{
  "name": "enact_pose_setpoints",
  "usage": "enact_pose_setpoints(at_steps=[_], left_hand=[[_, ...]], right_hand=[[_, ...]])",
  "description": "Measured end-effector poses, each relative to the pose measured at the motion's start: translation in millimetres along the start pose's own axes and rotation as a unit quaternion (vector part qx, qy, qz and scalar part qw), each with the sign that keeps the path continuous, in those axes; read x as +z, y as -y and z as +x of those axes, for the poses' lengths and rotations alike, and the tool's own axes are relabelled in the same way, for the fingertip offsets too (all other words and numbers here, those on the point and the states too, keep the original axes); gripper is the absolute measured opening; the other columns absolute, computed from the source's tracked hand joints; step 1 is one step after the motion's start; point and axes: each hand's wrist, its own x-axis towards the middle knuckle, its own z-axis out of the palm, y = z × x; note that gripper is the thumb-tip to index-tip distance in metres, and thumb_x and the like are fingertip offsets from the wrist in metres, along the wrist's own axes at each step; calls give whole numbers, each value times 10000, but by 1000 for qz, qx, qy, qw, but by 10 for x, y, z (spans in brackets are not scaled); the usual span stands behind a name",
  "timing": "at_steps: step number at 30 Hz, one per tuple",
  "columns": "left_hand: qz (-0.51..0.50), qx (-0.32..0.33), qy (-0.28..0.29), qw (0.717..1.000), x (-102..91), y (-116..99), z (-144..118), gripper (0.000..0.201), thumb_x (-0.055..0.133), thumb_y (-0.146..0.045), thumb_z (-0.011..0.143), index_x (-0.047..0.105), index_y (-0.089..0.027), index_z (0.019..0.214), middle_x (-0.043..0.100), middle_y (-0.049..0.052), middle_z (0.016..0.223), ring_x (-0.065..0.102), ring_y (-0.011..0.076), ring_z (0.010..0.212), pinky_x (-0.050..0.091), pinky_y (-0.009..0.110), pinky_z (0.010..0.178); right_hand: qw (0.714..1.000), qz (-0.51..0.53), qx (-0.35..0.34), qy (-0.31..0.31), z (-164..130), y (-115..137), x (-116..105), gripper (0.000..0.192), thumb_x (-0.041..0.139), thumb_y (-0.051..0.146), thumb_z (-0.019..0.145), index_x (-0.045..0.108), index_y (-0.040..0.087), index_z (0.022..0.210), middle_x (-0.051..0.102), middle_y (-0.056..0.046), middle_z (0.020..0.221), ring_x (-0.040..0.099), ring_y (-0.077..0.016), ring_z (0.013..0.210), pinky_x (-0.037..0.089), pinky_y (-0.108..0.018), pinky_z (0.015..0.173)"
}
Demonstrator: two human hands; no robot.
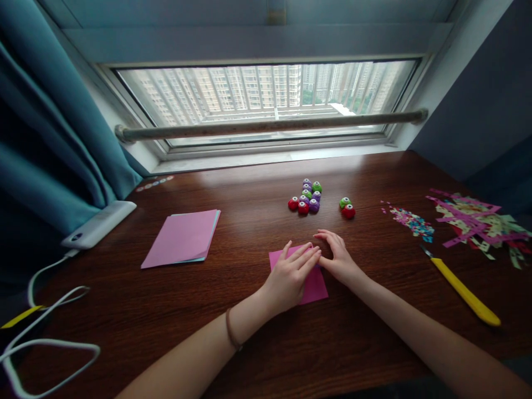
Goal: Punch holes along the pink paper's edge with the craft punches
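A folded pink sheet of paper (313, 287) lies flat on the dark wooden table (249, 327) in front of me. My left hand (288, 274) rests palm down on it, fingers stretched toward the right. My right hand (338, 257) presses its fingertips on the sheet's upper right edge, next to the left fingertips. Both hands cover most of the sheet.
A stack of pink and blue paper (183, 238) lies to the left. Several small round craft punches (307, 199) sit behind the hands, two more (346, 207) to their right. A yellow craft knife (461, 288), confetti (409, 220) and paper scraps (477, 221) lie right. A power bank (97, 224) with white cable (50, 310) sits far left.
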Motion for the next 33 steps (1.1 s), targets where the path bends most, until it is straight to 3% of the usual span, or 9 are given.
enact_pose_setpoints(at_steps=[6, 10, 17, 21, 23, 25, 29, 31, 33], left_hand=[[-85, -10, -4, 996, 19, 85, -3, 597, 346, -50, 793, 278, -218, 1362, 350, 57, 1419, 223, 217, 1349, 182, 537, 1084], [-199, -42, -42, 978, 13, 137, 13, 596, 369, -42, 782, 319, -225, 1347, 392, 48, 1395, 274, 194, 1330, 197, 479, 1104], [-373, -167, -121, 905, -60, 179, 34, 389, 447, -164, 831, 522, -198, 1211, 501, 64, 1307, 414, 213, 1246, 284, 407, 1079], [-450, -226, -146, 851, -103, 184, 50, 301, 498, -204, 809, 616, -179, 1085, 583, 77, 1210, 489, 232, 1172, 319, 403, 1046], [-487, -248, -158, 823, -102, 204, 56, 261, 517, -222, 796, 645, -168, 1017, 625, 83, 1140, 530, 238, 1115, 350, 396, 1015], [-514, -263, -174, 798, -83, 236, 57, 227, 533, -235, 785, 661, -160, 957, 652, 85, 1074, 564, 236, 1051, 375, 389, 984], [-608, -274, -227, 709, -33, 295, 60, 148, 578, -213, 741, 666, -141, 836, 685, 79, 921, 605, 209, 943, 409, 367, 944], [-653, -277, -244, 662, -27, 309, 67, 112, 590, -195, 719, 659, -133, 781, 687, 70, 841, 620, 192, 890, 427, 351, 921], [-670, -286, -250, 638, -35, 313, 75, 93, 595, -187, 705, 651, -127, 749, 684, 64, 794, 628, 177, 843, 444, 332, 892]], right_hand=[[1000, 16, 0, 10, -15, 18, -28, 352, 578, 334, 701, 569, 171, 1012, 507, -68, 1189, 398, -213, 1149, 290, -390, 1025], [1000, 27, 5, 14, -30, 71, -58, 370, 598, 345, 696, 571, 181, 1027, 508, -62, 1192, 396, -212, 1156, 286, -386, 1031], [991, 116, 65, 6, -9, 151, -142, 403, 611, 420, 711, 579, 189, 1040, 507, -56, 1210, 420, -216, 1162, 307, -367, 1022], [980, 172, 101, -19, 66, 106, -218, 334, 545, 421, 774, 598, 152, 966, 603, -74, 1022, 551, -199, 956, 427, -301, 844], [988, 120, 93, -26, 100, 77, -248, 302, 499, 423, 811, 605, 141, 827, 623, -57, 816, 568, -165, 756, 425, -258, 694], [998, 4, 60, -10, 116, 64, -259, 323, 455, 415, 847, 580, 150, 711, 587, -30, 664, 527, -136, 620, 365, -242, 597], [973, -226, -13, 54, 104, 88, -231, 299, 439, 372, 875, 558, 174, 685, 594, -13, 690, 527, -131, 646, 278, -248, 574], [963, -263, -21, 64, 95, 101, -213, 286, 436, 373, 881, 557, 185, 703, 601, -4, 717, 536, -130, 673, 263, -249, 574], [961, -267, -18, 67, 93, 102, -204, 289, 430, 381, 886, 555, 191, 707, 600, 5, 714, 538, -126, 673, 258, -250, 573]])
